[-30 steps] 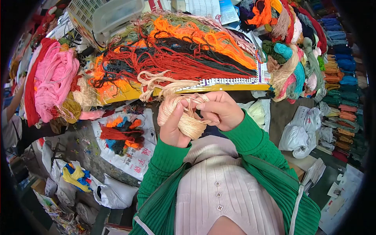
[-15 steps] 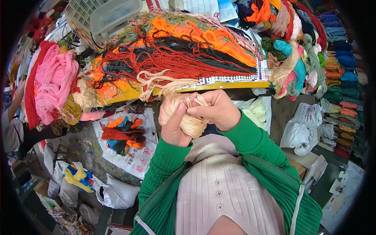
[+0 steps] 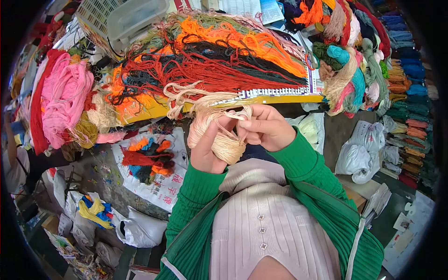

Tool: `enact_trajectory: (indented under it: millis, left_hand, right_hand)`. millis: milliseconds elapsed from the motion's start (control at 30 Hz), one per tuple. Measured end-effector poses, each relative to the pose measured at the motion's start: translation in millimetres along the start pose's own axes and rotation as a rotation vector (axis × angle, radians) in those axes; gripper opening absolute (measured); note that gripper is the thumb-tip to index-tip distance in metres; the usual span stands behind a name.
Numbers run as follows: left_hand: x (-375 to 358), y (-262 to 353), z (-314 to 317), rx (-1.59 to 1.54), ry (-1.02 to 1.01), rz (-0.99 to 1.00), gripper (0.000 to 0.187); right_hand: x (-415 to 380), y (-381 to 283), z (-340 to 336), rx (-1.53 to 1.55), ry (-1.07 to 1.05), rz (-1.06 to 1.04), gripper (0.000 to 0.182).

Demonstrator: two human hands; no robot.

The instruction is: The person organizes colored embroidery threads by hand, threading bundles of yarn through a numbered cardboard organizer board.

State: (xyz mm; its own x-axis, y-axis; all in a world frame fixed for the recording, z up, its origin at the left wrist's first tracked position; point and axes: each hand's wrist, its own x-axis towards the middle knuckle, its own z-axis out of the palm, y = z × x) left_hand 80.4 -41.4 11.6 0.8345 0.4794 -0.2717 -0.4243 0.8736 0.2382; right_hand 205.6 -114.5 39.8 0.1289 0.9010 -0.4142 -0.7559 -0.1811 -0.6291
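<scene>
A cream yarn skein [image 3: 227, 145] hangs from my left hand [image 3: 206, 147], whose fingers are wrapped round its upper part. My right hand [image 3: 268, 127], just to the right, pinches a loop of the same yarn between thumb and fingers. Both hands are in front of the yellow table edge [image 3: 280, 100]. Loose cream strands [image 3: 184, 97] lie on that edge just above the hands. Behind them, long red strands [image 3: 200, 70] spread over the table, with black and orange strands [image 3: 238, 39] beyond.
Pink yarn [image 3: 63, 100] is heaped at the left, mixed skeins [image 3: 347, 77] at the right. A clear plastic box [image 3: 135, 21] stands at the back left. White bags [image 3: 352, 158] lie on the floor at right. Part of another person [image 3: 18, 163] shows at far left.
My right hand has moved slightly right, drawing the pinched loop out from the skein. My left hand has shifted slightly left with the skein. The person at far left has moved a little.
</scene>
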Motion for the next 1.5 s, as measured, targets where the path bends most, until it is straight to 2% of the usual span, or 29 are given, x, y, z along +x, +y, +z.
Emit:
enact_trajectory:
  millis: [67,133,233,367,433,600,667,767,800,867,900,933,967,1033,1067,1100,1167,1200,1233,1267,1300,1333,1367,1400,1433,1467,1500]
  left_hand:
    - [1,0,1,-0.078,0.019,-0.046,0.030]
    - [2,-2,-5,-0.025,0.012,-0.016,0.033]
    - [2,-3,-5,0.055,0.008,0.008,0.034]
    - [2,-1,8,0.157,0.015,0.008,0.025]
    - [3,-1,8,0.137,0.033,0.005,0.025]
    - [7,-3,3,0.092,0.062,0.015,0.025]
    - [11,-5,1,0.173,0.097,0.088,0.023]
    - [14,-6,-3,0.215,0.095,0.062,0.020]
    - [15,-5,-9,0.216,0.093,0.059,0.020]
    - [19,-4,-25,0.141,-0.103,0.003,0.016]
    - [20,-8,-28,0.118,-0.064,-0.025,0.020]
    - [39,-22,-50,0.588,-0.290,-0.099,0.016]
    - [41,-12,-34,0.726,-0.295,-0.124,0.012]
    - [46,9,0,1.007,-0.320,-0.175,0.013]
    - [52,19,1,0.904,-0.331,-0.273,0.011]
    - [58,28,3,0.804,-0.334,-0.370,0.009]
    - [58,35,-20,0.702,0.035,-0.284,0.010]
    - [64,57,-67,0.549,0.132,-0.294,0.011]
    - [54,60,-89,0.577,0.230,-0.150,0.013]
    - [41,71,-123,0.671,0.321,0.010,0.014]
    - [27,88,-162,0.888,0.407,0.171,0.017]
    - [10,108,-206,1.153,0.495,0.290,0.019]
    - [-8,131,-252,1.209,0.594,0.314,0.022]
    - [-25,143,-262,0.620,0.803,0.178,0.023]
    - [-37,172,-290,0.565,1.117,-0.001,0.032]
    - [-89,216,-363,0.348,1.095,0.134,0.039]
    - [-81,219,-361,0.360,1.102,0.116,0.039]
  right_hand:
    - [0,0,0,0.001,0.020,0.014,0.011]
    - [-1,-3,6,0.003,0.038,0.026,0.012]
    - [0,-3,17,-0.303,0.195,0.051,0.018]
    - [4,0,17,-0.321,0.153,0.004,0.017]
    - [2,-3,20,-0.264,0.205,0.044,0.015]
    - [4,-3,10,-0.221,0.169,0.024,0.011]
    - [6,1,6,-0.222,0.171,0.028,0.010]
    - [7,4,1,-0.199,0.129,-0.088,0.011]
    - [4,-1,-1,-0.042,0.073,0.032,0.010]
    - [-3,-8,-13,0.161,-0.075,0.204,0.007]
    - [-6,-11,-19,0.194,-0.126,0.268,0.006]
    - [-7,-14,-24,0.232,-0.175,0.334,0.005]
    - [-8,-20,-24,0.124,-0.216,0.340,0.005]
    - [-17,-42,-18,-0.753,-0.035,0.206,0.007]
    - [-21,-45,-34,-1.103,0.043,0.068,0.009]
    - [-22,-53,-37,-1.076,-0.015,0.068,0.009]
    - [-23,-67,-52,-0.923,-0.107,-0.010,0.010]
    - [-24,-77,-62,-0.633,-0.086,-0.072,0.008]
    - [-23,-84,-77,-0.242,-0.050,-0.138,0.008]
    - [-22,-93,-88,-0.021,0.125,-0.232,0.009]
    - [-22,-95,-122,0.294,0.196,-0.302,0.009]
    - [-19,-96,-162,0.544,0.048,-0.372,0.009]
    - [-19,-101,-201,0.564,0.050,-0.414,0.013]
    - [-19,-108,-245,0.524,0.081,-0.436,0.018]
    - [-21,-115,-281,0.352,0.313,-0.531,0.020]
    - [-32,-128,-328,0.376,0.561,-0.468,0.017]
    - [-44,-145,-376,0.243,0.442,-0.489,0.016]
